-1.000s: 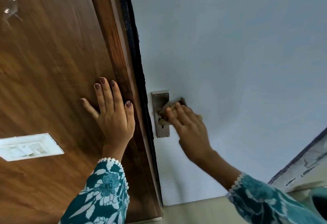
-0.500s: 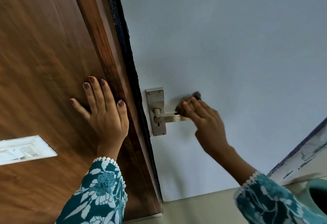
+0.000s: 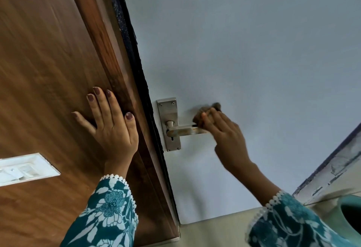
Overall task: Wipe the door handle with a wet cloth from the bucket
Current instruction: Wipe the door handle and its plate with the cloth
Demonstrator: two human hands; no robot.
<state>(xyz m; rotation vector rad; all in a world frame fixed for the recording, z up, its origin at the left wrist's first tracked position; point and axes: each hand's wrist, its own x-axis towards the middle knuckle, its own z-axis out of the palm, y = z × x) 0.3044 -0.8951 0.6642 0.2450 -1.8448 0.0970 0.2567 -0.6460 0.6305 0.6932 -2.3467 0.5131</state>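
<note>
Cloth (image 3: 207, 110) bunched in your right hand (image 3: 226, 137), grip clamped on it, pressed against outer end of door handle (image 3: 183, 130). Backplate (image 3: 169, 123) left of that grip, on pale door (image 3: 244, 51). Your left hand (image 3: 109, 127) flat, fingers spread, on brown wood panel (image 3: 48, 71). Bucket (image 3: 349, 215) rim below right grip, near your sleeve (image 3: 289, 225).

At frame centre, the right hand (image 3: 224, 135) presses a brown cloth (image 3: 205, 111) against the door handle's (image 3: 183, 130) outer end; the left hand (image 3: 111, 127) lies flat on the wooden panel (image 3: 48, 71).
</note>
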